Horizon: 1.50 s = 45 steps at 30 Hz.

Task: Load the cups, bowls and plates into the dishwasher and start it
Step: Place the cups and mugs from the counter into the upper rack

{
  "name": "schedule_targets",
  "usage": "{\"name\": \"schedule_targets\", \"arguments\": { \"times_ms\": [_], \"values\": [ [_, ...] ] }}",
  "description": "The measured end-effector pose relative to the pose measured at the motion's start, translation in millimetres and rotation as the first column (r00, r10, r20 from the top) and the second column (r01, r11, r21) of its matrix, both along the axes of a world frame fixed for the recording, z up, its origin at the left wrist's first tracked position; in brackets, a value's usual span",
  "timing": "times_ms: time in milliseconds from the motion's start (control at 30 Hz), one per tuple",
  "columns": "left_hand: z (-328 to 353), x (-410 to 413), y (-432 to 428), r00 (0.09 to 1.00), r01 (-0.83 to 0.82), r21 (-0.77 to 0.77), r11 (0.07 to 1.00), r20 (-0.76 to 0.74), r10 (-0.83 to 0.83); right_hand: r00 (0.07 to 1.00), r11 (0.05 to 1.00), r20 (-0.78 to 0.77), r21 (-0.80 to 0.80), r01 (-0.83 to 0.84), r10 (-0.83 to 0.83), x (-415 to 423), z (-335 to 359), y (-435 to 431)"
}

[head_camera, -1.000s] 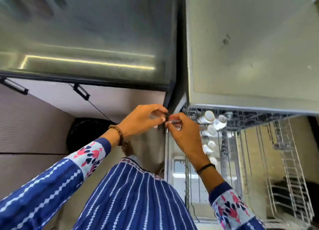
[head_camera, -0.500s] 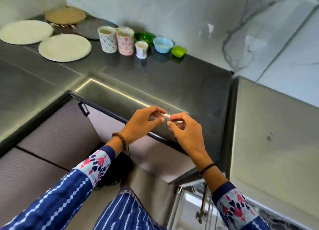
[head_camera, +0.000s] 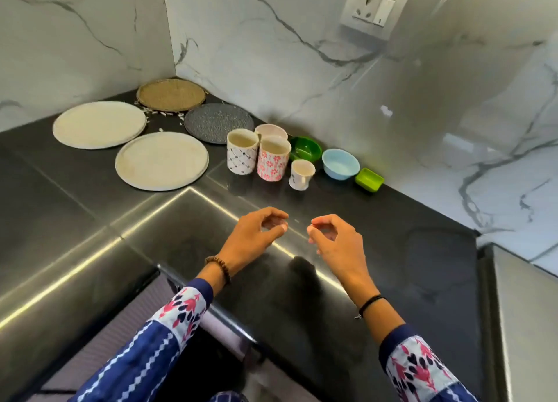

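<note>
Marble-veined walls meet in a corner above a dark glossy worktop, and every piece I'm meant to load sits back there, sorted by kind, presumably so each sort can be lifted in turn. Flat at the left lie the far pale plate, the near pale plate, a speckled grey plate and a woven tray. The patterned cups stand upright in a tight cluster, then the green bowl and blue bowl along the wall. My left hand and right hand hover apart over the bare front stretch, each grip loosely curled, thumb near forefinger (nothing in either that I can make out). Loading looks not yet begun.
</note>
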<state>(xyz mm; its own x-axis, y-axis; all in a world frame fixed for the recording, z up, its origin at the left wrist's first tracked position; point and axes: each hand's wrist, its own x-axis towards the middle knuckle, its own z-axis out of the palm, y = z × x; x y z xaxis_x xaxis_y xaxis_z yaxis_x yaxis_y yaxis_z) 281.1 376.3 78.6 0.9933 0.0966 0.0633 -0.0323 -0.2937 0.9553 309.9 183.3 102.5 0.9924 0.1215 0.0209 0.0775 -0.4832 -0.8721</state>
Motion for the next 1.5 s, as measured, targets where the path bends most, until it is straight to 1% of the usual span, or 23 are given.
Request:
{"name": "schedule_targets", "arguments": {
  "times_ms": [167, 267, 367, 500, 633, 700, 767, 867, 967, 1033, 1200, 1300, 1400, 1500],
  "values": [
    [-9, 55, 20, 0.998, 0.038, -0.017, 0.999, -0.047, -0.039, 0.999, 0.999, -0.045, -0.043, 0.023, -0.025, 56, -10, 28],
    [-14, 82, 21, 0.996, 0.062, 0.025, 0.998, -0.072, -0.06, 0.994, 0.997, -0.085, -0.048, 0.064, -0.068, 80, -16, 39],
    [-20, 106, 19, 0.992, 0.087, 0.012, 0.996, -0.091, -0.086, 0.988, 0.993, -0.119, -0.078, 0.094, -0.103, 104, -24, 50],
    [-23, 128, 15, 0.993, 0.089, -0.009, 0.996, -0.081, -0.089, 0.988, 0.986, -0.096, -0.128, 0.104, -0.117, 130, -33, 60],
    [-24, 141, 14, 0.99, 0.109, -0.038, 0.993, -0.086, -0.112, 0.994, 0.976, -0.024, -0.191, 0.105, -0.111, 142, -36, 66],
    [-25, 145, 14, 0.99, 0.11, -0.034, 0.993, -0.087, -0.113, 0.993, 0.981, -0.007, -0.156, 0.115, -0.118, 143, -41, 65],
    [-26, 147, 15, 0.989, 0.114, -0.036, 0.993, -0.091, -0.117, 0.991, 0.988, -0.031, -0.095, 0.123, -0.127, 139, -43, 62],
    [-29, 149, 15, 0.989, 0.119, -0.045, 0.992, -0.085, -0.122, 0.989, 0.989, -0.025, -0.017, 0.147, -0.147, 128, -40, 54],
    [-30, 147, 10, 0.989, 0.11, -0.075, 0.991, -0.091, -0.117, 0.983, 0.983, -0.069, 0.057, 0.176, -0.172, 113, -33, 46],
    [-26, 144, 6, 0.988, 0.112, -0.084, 0.99, -0.098, -0.12, 0.983, 0.981, -0.09, 0.099, 0.169, -0.161, 101, -30, 39],
    [-7, 129, -3, 0.957, 0.247, -0.042, 0.968, -0.148, -0.251, 0.981, 0.965, -0.113, 0.191, 0.179, -0.16, 62, -18, 13],
    [1, 116, -14, 0.918, 0.351, -0.026, 0.936, -0.188, -0.35, 0.967, 0.936, -0.167, 0.266, 0.231, -0.192, 37, -11, -7],
    [2, 96, -35, 0.89, 0.391, -0.118, 0.913, -0.205, -0.408, 0.945, 0.887, -0.244, 0.356, 0.295, -0.217, 8, -3, -25],
    [1, 74, -63, 0.839, 0.435, -0.253, 0.864, -0.234, -0.491, 0.901, 0.809, -0.387, 0.454, 0.373, -0.197, -25, 1, -45]
  ]
}}
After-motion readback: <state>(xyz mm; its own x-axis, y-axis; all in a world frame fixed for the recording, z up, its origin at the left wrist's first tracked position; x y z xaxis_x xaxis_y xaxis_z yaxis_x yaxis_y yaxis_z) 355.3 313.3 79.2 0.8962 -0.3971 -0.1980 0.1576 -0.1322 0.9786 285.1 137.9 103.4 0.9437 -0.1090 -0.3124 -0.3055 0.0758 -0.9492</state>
